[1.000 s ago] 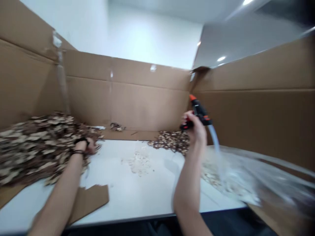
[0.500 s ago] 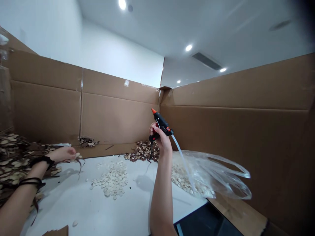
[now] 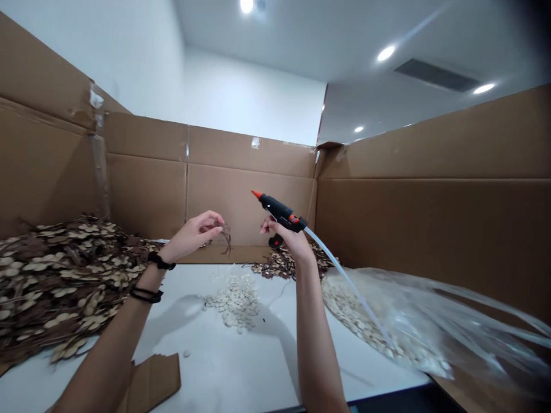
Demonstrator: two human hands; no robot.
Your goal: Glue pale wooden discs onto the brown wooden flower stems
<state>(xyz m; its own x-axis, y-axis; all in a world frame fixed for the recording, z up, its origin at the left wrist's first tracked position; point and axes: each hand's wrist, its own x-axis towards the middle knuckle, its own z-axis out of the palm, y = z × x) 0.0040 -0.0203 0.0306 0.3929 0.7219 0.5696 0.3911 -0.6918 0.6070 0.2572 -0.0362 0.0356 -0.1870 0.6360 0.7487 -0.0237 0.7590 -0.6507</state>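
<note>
My right hand (image 3: 287, 236) is closed round a black glue gun (image 3: 279, 211) with an orange nozzle pointing up and left; a clear glue stick (image 3: 344, 275) trails from its back. My left hand (image 3: 196, 234), raised above the white table (image 3: 224, 367), pinches a small brown twig-like piece (image 3: 224, 234) just left of the gun's tip. Two dark bands circle the left wrist. Below the hands lies a small heap of pale flat seeds (image 3: 235, 298).
A large pile of brown stems with pale discs (image 3: 55, 275) fills the left side. A smaller brown heap (image 3: 284, 265) sits at the back. A clear plastic bag of pale seeds (image 3: 387, 321) lies at right. Cardboard walls (image 3: 241, 189) surround the table; a cardboard scrap (image 3: 157, 378) lies near the front.
My left hand has lifted from the brown pile with a small brown piece and moved toward the glue gun. The camera has swung back left.
</note>
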